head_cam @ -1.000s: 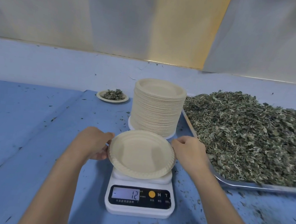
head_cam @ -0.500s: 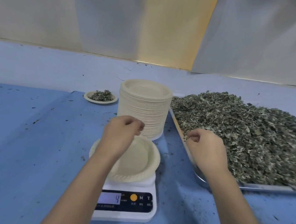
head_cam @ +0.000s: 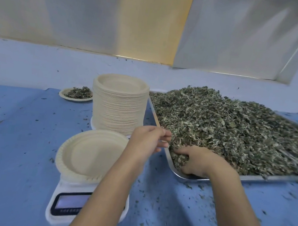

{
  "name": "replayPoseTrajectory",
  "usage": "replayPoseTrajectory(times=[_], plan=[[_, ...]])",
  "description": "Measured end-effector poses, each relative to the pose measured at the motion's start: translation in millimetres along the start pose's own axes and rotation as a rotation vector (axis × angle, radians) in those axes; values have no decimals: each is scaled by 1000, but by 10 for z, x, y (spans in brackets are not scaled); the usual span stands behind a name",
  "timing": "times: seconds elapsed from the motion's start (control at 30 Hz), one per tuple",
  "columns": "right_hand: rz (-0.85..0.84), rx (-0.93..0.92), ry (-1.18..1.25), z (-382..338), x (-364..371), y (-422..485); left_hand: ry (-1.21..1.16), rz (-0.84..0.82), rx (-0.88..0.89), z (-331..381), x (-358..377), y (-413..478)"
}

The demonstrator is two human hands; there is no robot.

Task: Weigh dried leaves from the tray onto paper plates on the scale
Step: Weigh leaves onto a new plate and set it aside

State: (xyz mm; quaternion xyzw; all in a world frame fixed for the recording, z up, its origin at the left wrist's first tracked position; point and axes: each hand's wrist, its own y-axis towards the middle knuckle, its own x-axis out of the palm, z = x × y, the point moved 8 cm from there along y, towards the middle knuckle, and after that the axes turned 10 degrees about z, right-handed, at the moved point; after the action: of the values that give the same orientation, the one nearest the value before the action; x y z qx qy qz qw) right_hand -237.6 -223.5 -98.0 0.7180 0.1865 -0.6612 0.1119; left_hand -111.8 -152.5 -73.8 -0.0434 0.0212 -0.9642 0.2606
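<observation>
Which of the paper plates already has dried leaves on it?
The lone beige paper plate far back on the blue table, left of the tall plate stack; the plate on the white scale is bare.

The flat blue surface (head_cam: 22, 136) carries small dark speckles, most thickly at lower right. At lower centre the white plastic kitchen scale (head_cam: 67, 184) has a black front panel with a pale lilac display. The round cream paper plate (head_cam: 88, 154) on it has fine ribs around its rim. The tall stack of cream paper plates (head_cam: 118, 113) shows thin horizontal lines down its side. On the right, the heap of dried leaves (head_cam: 234, 129) mixes dull green, dark olive and pale grey flakes in a shiny silver metal tray (head_cam: 275, 177). At middle left, a small cream plate (head_cam: 76, 99) holds dark green leaves (head_cam: 78, 92).
</observation>
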Motion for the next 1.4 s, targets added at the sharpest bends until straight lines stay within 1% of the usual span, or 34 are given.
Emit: replayPoseTrajectory(times=[0.1, 0.23, 0.4, 0.47, 0.57, 0.63, 0.83, 0.97, 1.03, 1.17, 1.23, 1.3, 1.4], plan=[[103, 15, -28, -16, 77, 87, 3, -8, -8, -32, 23, -3], [296, 82, 29, 27, 37, 130, -16, 12, -42, -86, 46, 20], [413, 136, 148, 142, -57, 125, -235, 76, -205, -244, 155, 81], [425, 160, 219, 199, -110, 106, -262, 81, -248, -306, 237, 126], [443, 190, 384, 327, -183, 84, -203, 122, -236, -345, 337, 214], [448, 223, 542, 420, -196, 67, -209, 126, -240, -389, 430, 266], [434, 275, 1078, 521, -158, 81, -383, 106, -306, -526, 736, 330], [399, 331, 1366, 526, -87, 88, -461, 96, -356, -616, 842, 335], [362, 359, 1463, 492, -46, 102, -508, 80, -368, -619, 881, 312], [318, 468, 1599, 376, 87, 113, -554, 150, -353, -564, 868, 286], [298, 519, 1691, 278, 154, 101, -578, 155, -365, -575, 885, 295], [363, 545, 1748, 235, 169, 111, -582, 152, -374, -578, 898, 266], [490, 576, 1824, 220, 162, 107, -509, 182, -346, -560, 850, 237]])
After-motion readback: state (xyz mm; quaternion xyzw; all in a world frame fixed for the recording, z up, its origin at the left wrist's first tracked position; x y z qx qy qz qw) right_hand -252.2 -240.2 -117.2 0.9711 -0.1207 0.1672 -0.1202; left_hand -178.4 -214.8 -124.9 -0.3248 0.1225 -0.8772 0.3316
